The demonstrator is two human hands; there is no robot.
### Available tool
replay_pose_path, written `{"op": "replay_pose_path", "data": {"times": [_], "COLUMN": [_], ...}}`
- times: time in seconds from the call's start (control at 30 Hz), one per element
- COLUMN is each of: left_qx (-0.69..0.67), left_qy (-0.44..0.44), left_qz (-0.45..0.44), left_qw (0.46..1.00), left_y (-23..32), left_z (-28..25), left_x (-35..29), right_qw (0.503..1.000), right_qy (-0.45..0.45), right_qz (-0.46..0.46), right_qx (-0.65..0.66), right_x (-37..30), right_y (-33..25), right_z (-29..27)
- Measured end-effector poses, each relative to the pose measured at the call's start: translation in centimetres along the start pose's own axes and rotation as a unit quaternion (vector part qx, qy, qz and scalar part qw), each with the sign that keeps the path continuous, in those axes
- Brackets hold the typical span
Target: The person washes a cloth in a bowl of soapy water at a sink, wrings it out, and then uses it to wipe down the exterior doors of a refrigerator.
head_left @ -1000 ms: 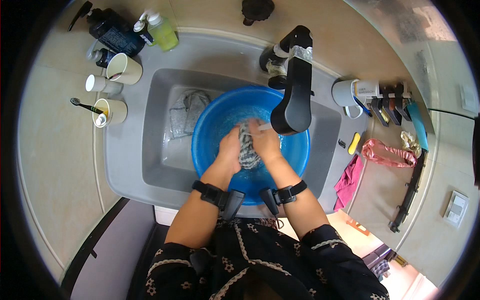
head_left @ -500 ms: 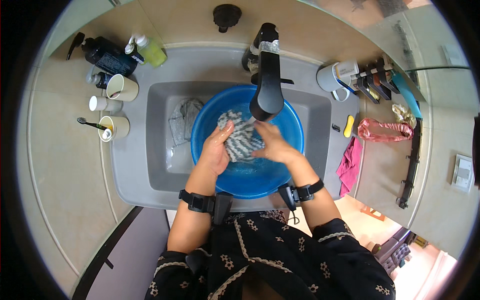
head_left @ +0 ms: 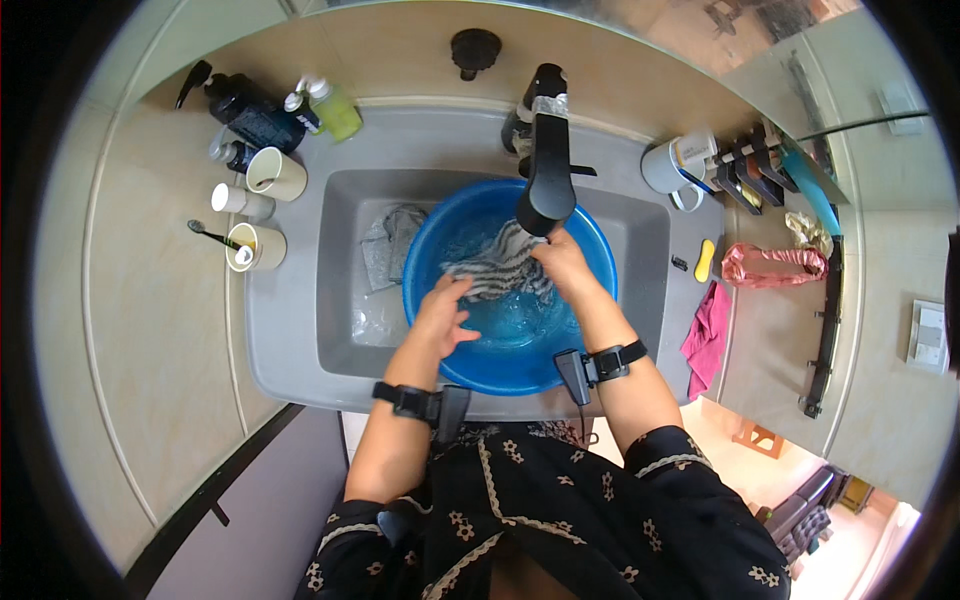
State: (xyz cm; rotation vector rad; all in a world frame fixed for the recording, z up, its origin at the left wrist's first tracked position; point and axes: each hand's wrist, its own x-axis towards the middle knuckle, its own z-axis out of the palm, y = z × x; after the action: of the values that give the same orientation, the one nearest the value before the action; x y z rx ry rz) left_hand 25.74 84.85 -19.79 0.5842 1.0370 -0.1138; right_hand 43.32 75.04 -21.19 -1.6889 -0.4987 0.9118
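Note:
A grey-and-white striped cloth [head_left: 497,268] lies bunched in the water of a round blue basin [head_left: 480,375]. My right hand [head_left: 565,265] is closed on the cloth's upper right part, close beneath the black faucet [head_left: 547,190]. At the cloth's left end is my left hand [head_left: 440,315], its fingers apart and one fingertip against or right beside the fabric. Beneath my hands the water is rippled and bubbly. Each of my forearms wears a black strap with a small box.
The basin stands in a grey sink [head_left: 290,300]. A wet grey cloth [head_left: 385,250] lies in the sink, left of the basin. Bottles, cups and a toothbrush [head_left: 212,236] line the left rim. A white mug [head_left: 665,168], a yellow piece [head_left: 704,260] and a pink cloth [head_left: 707,335] are along the right.
My left hand has let go of the cloth and moved lower, with its fingers spread. My right hand has taken hold of the cloth, which is now stretched up toward the faucet.

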Motion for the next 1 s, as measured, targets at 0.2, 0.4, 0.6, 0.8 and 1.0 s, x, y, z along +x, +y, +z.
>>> {"op": "replay_pose_path", "data": {"times": [0.2, 0.4, 0.6, 0.8, 1.0], "left_qx": [-0.358, -0.414, -0.377, -0.261, -0.301], "left_qy": [-0.196, -0.084, -0.174, -0.127, -0.107], "left_qz": [-0.021, -0.024, 0.033, 0.110, 0.118], "left_qw": [0.913, 0.906, 0.909, 0.951, 0.940], "left_y": [-1.8, -1.1, -0.9, -0.9, -1.5], "left_z": [1.2, 4.2, 4.5, 4.5, 3.1], "left_x": [3.9, 4.5, 6.1, 5.0, 4.3], "right_qw": [0.943, 0.893, 0.943, 0.969, 0.993], "right_qy": [-0.109, 0.002, 0.093, 0.113, 0.108], "right_qz": [0.111, 0.115, 0.241, -0.112, -0.042], "right_qx": [0.295, 0.434, 0.210, -0.189, 0.034], "right_x": [-3.4, -4.8, -4.7, 0.0, 5.1], "right_y": [-1.3, 2.1, 2.7, -4.2, -7.0], "right_z": [-0.5, -5.8, -4.9, -5.1, -4.8]}}
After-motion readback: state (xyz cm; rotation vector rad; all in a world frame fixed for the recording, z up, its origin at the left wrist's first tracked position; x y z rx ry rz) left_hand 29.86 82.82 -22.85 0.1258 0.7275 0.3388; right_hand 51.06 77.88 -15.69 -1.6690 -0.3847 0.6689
